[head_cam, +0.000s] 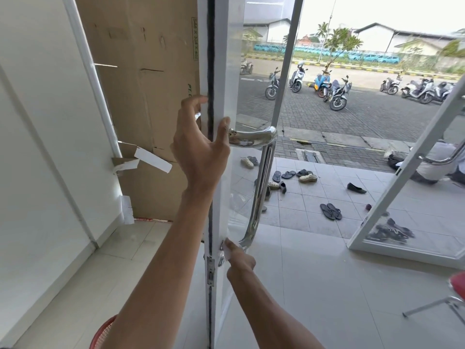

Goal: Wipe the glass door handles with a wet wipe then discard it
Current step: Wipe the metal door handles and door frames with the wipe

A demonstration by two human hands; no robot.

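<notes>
Your left hand [198,147] is up high. Its fingers are spread wide and bent round the door edge [218,59]. The thumb is on the near side and the other fingers are on the far side, so it holds the door.

Just to the right of that thumb is the top end of the shiny handle [263,177]. The handle is a long bar that stands up and down, and each end bends in to meet the door.

Your right hand [240,263] is down low, at the bottom end of the bar. It pinches the wet wipe [230,249] and presses it on the spot where the bar joins the door.

So the long part of the bar lies between your two hands, a little to the right of both. Your right hand has the wipe, so I think its best way to go is straight up along the bar.

Far to the right, the other door's handle [442,157] is well apart from both hands.
</notes>
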